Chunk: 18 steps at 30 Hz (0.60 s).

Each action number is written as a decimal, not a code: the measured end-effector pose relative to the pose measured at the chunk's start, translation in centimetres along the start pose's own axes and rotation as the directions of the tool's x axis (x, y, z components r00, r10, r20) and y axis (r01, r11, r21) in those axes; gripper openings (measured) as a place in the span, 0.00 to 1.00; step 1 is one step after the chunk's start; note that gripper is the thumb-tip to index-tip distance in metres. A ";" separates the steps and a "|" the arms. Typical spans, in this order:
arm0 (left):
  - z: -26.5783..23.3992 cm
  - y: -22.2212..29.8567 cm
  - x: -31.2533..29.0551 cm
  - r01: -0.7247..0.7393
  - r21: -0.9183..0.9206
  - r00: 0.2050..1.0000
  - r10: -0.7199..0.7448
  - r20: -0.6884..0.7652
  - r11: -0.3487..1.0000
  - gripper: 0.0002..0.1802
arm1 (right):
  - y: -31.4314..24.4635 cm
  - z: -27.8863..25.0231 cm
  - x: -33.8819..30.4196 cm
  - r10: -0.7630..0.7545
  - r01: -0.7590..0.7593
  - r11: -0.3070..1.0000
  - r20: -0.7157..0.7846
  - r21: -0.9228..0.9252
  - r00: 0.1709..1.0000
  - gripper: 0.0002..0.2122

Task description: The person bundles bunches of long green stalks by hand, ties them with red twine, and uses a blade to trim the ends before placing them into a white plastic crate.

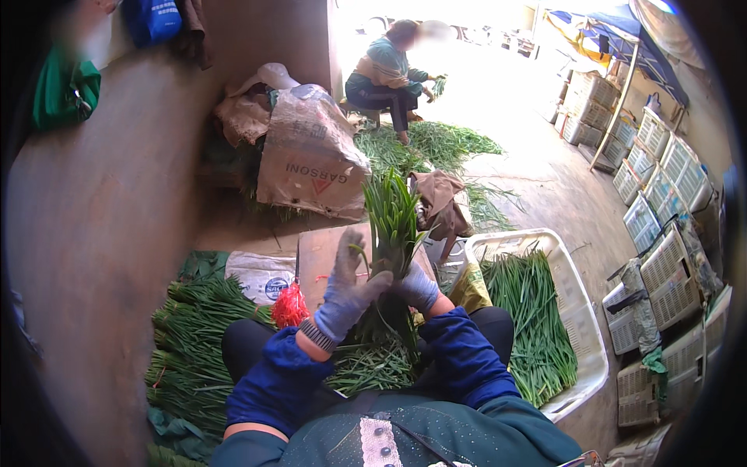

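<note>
Upright in front of me stands a bunch of chives [391, 214], long flat green leaves with their tips pointing away. My right hand [419, 288], in a pale glove, is closed around its right side; the bunch hides part of the fingers. On the other side, my left hand [348, 289], gloved too, has its fingers stretched up and apart, the thumb lying against the leaves. One stray leaf [359, 251] bends out near those fingers. Loose leaves [372, 367] lie below, between my knees. A wooden board [320, 255] is just beyond my hands.
Stacked chives [204, 331] lie at my left, beside red plastic ties [289, 305]. On my right a white crate [589, 342] holds more chives. A covered heap [311, 152] stands ahead. Beyond, a seated person [391, 74] handles greens. Plastic crates [675, 268] line the right side.
</note>
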<state>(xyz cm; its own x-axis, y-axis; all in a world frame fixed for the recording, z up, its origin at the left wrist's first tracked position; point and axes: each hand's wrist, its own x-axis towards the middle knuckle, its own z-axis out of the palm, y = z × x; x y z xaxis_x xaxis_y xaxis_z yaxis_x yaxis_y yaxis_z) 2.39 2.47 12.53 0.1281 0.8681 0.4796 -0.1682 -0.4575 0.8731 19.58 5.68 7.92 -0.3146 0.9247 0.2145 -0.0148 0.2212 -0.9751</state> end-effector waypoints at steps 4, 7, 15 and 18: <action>-5.8 -3.7 -2.4 0.332 0.039 0.936 -0.335 0.111 0.942 0.62 | -2.4 -0.8 0.3 0.115 -0.166 0.934 0.173 0.318 0.978 0.21; -7.0 -5.0 -2.0 0.539 0.005 0.759 -0.488 0.430 0.842 0.57 | -1.3 -0.8 1.6 0.109 -0.193 0.944 0.298 0.268 0.948 0.24; -7.4 -2.6 3.5 0.455 -0.303 0.803 -0.240 0.545 0.837 0.50 | 1.9 3.1 4.8 0.203 -0.432 0.889 0.716 0.152 0.668 0.25; -8.1 -4.0 3.3 0.403 -0.395 0.857 -0.189 0.480 0.826 0.30 | 1.9 3.7 5.9 0.319 -0.516 0.855 0.730 0.053 0.604 0.26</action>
<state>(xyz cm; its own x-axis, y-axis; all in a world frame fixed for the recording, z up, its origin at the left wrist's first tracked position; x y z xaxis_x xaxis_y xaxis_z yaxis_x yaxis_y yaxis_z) -4.38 8.74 9.87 0.6102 0.7380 0.2881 -0.4730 0.0476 0.8798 14.24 10.38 7.13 -0.8878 0.4026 -0.2228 0.0996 -0.3046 -0.9473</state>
